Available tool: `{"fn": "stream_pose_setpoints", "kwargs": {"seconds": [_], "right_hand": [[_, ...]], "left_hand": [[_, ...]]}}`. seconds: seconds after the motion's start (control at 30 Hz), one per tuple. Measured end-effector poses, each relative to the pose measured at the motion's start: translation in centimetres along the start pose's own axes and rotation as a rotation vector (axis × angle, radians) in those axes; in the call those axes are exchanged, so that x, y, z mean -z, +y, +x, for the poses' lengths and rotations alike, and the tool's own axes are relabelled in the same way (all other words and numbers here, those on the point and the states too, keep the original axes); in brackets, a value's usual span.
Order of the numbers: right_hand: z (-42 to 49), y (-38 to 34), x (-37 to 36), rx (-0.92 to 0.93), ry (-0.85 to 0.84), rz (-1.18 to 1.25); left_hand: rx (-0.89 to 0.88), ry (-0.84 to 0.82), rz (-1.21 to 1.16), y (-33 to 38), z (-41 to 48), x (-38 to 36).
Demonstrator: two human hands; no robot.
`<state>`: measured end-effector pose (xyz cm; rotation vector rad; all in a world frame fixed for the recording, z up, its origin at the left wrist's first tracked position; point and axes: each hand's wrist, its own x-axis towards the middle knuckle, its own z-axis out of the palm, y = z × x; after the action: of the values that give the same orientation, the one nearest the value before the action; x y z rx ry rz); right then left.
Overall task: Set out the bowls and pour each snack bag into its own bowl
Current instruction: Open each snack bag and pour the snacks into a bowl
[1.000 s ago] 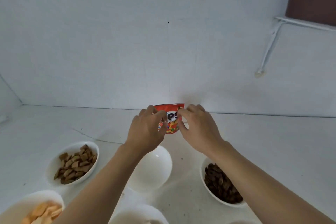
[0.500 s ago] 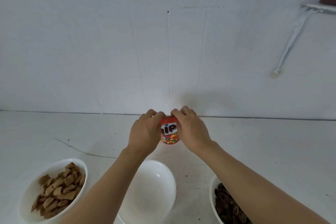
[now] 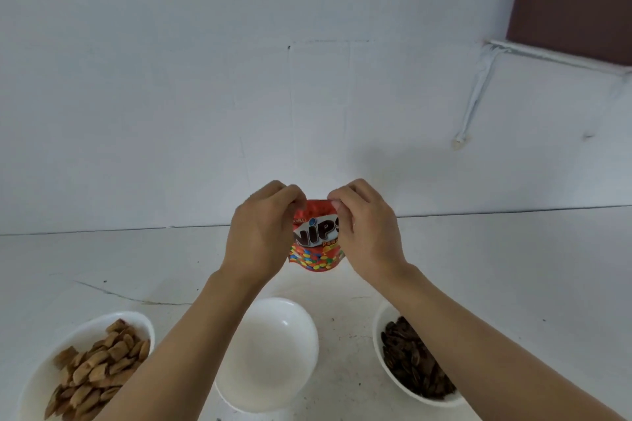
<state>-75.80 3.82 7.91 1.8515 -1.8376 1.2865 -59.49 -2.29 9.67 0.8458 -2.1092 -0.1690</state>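
- Our left grip [image 3: 260,236] and right grip [image 3: 367,232] each pinch the top edge of the red Nips candy bag [image 3: 316,249]. Thumb and forefinger curl tight onto the sealed strip, one pinch at each upper corner.
- The bag hangs upright between the two grips, in the air above the white surface [image 3: 513,284] and just beyond the empty white bowl [image 3: 273,355]. The top looks unopened, though our fingers hide most of the seam.
- We judge the bag light, made of thin, slick, crinkly film, with small hard candies inside that would roll and bounce once loose. The flat seal at the top is the place to hold it, fingers close on either side of the tear point. Squeezing the belly would only shift the candies about.
- Both wrists are raised with the backs of the hands towards us, and the forearms run up from the lower corners to meet at the bag.
- A bowl of tan pillow-shaped snacks [image 3: 102,319] sits at lower left and a bowl of dark brown pieces [image 3: 378,328] at lower right, both apart from the bag.
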Motion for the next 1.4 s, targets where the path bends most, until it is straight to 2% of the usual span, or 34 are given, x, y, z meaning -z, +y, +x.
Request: {"fn": "stream_pose_setpoints", "kwargs": {"seconds": [0.13,0.4,0.7,0.87,1.2,1.4], "right_hand": [[-0.2,-1.1,5.1,0.020,0.111,0.026],[-3.6,0.9,13.7,0.046,0.152,0.124],[-9.8,9.5,24.1,0.098,0.048,0.195],[-13.4,14.0,28.3,0.091,-0.044,0.224],[-21.6,21.1,29.8,0.063,-0.259,0.214],[-22.9,22.0,29.9,0.102,-0.218,0.156]], "left_hand": [[-0.041,0.073,-0.075,4.5,0.2,2.2],[-0.062,0.030,-0.114,13.2,-2.0,2.1],[-0.001,-0.021,-0.143,25.4,-5.6,-4.6],[0.060,-0.106,-0.178,31.0,-8.2,-8.4],[0.244,-0.409,-0.192,36.1,-14.3,-14.7],[0.386,-0.385,-0.228,37.3,-15.0,-16.1]]}}
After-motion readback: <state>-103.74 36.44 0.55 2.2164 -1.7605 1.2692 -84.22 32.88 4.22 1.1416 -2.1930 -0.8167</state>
